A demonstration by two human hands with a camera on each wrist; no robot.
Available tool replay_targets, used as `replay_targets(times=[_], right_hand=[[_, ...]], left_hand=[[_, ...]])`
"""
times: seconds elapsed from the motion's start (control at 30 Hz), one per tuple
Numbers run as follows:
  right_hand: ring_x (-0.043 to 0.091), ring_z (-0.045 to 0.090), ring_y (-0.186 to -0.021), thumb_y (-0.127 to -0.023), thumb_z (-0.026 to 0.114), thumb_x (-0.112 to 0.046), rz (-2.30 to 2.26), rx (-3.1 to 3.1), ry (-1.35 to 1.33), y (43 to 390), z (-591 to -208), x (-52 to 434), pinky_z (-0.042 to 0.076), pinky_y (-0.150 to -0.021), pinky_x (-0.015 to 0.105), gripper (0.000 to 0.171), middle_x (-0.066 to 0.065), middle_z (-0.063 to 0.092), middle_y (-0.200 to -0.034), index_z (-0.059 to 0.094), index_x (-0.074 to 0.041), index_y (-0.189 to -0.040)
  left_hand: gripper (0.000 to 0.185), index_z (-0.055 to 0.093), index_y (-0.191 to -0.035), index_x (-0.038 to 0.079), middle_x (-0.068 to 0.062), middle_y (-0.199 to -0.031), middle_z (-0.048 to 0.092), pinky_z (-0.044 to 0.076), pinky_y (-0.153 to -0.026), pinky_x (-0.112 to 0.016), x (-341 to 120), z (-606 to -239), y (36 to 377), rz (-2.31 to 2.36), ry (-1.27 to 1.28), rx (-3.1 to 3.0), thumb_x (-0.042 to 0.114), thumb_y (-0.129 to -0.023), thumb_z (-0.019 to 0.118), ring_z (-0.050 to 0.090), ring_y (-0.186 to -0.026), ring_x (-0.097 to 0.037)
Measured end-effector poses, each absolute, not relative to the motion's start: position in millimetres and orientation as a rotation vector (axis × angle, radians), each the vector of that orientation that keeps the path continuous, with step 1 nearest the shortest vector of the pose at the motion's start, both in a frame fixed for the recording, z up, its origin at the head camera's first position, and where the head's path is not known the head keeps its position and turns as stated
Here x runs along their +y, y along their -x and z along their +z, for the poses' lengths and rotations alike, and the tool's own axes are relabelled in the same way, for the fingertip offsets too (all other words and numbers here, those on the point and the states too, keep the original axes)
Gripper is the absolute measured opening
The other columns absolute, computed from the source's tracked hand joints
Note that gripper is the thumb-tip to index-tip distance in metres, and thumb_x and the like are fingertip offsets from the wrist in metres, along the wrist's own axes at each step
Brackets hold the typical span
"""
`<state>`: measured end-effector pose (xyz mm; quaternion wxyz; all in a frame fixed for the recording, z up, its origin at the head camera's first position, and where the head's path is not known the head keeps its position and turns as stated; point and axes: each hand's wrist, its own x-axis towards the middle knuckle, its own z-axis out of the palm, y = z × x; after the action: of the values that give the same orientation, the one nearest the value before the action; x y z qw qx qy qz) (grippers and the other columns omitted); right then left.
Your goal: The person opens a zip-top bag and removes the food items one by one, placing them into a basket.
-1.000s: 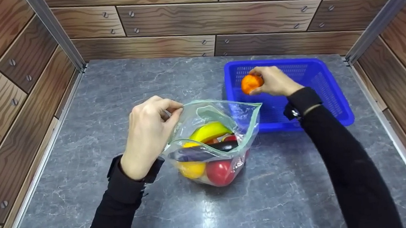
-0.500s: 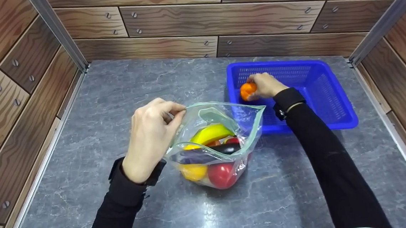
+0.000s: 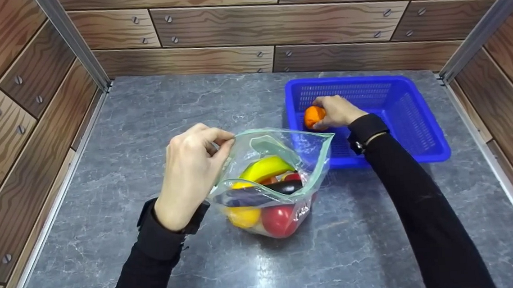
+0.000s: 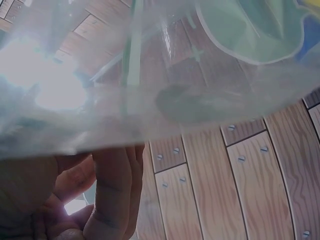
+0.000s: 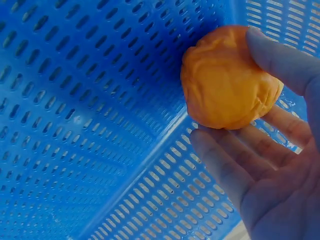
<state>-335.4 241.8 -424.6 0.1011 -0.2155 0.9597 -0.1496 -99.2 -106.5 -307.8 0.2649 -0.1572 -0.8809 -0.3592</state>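
Observation:
With thumb and fingertips, my left hand pinches the left rim of a clear zip bag with a pale green edge. The bag's mouth gapes; through the plastic show a banana, an eggplant, a red round fruit and a yellow fruit. My right hand is down inside the blue basket at its left end. It holds a wrinkled orange mandarin, thumb on one side and fingers on the other, close to the basket's perforated wall.
The basket stands at the back right of the grey marbled tabletop, just behind the bag. Wood-patterned panels enclose the table at the back and both sides, with metal posts in the corners.
My right hand has lowered with the mandarin and shifted slightly left and nearer within the basket, then stayed almost still. My left hand keeps its pinch on the bag rim.

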Motion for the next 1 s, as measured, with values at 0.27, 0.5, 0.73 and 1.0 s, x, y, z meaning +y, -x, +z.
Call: replay_targets(times=[0.27, 0.5, 0.73, 1.0], right_hand=[[0.05, 0.061, -0.131, -0.09, 0.084, -0.02, -0.619, 2.846, 0.711, 321, -384, 240, 0.049, -0.114, 0.061, 0.065, 0.032, 0.064, -0.141, 0.058, 0.007, -0.142], [0.041, 0.073, -0.115, -0.092, 0.083, -0.019, -0.75, 2.911, 0.965, 275, -319, 223, 0.059, -0.102, 0.055, 0.051, 0.022, 0.072, -0.133, 0.066, 0.0, -0.136], [0.024, 0.075, -0.096, -0.09, 0.085, -0.015, -0.812, 2.969, 1.4, 214, -272, 204, 0.062, -0.087, 0.034, 0.032, 0.011, 0.078, -0.115, 0.074, -0.004, -0.118], [0.016, 0.071, -0.081, -0.085, 0.087, -0.01, -0.805, 2.749, 1.983, 151, -264, 165, 0.062, -0.072, 0.025, 0.025, 0.008, 0.076, -0.097, 0.076, -0.005, -0.107]], left_hand=[[0.004, 0.085, -0.093, 0.008, -0.006, -0.082, 0.078, 0.053, -0.06, -0.024, -106, -304, 99, -0.967, 0.419, -2.391, 0.008, -0.09, 0.083, 0.071, -0.067, -0.016], [0.004, 0.085, -0.092, 0.008, -0.005, -0.081, 0.077, 0.052, -0.059, -0.024, -105, -306, 99, -0.969, 0.42, -2.378, 0.007, -0.089, 0.084, 0.069, -0.064, -0.016], [0.003, 0.085, -0.092, 0.007, -0.005, -0.081, 0.078, 0.054, -0.059, -0.027, -105, -305, 98, -0.979, 0.428, -2.384, 0.008, -0.091, 0.082, 0.071, -0.065, -0.016], [0.003, 0.085, -0.091, 0.007, -0.006, -0.08, 0.077, 0.055, -0.059, -0.026, -104, -307, 98, -0.977, 0.432, -2.369, 0.006, -0.089, 0.084, 0.071, -0.065, -0.016]])
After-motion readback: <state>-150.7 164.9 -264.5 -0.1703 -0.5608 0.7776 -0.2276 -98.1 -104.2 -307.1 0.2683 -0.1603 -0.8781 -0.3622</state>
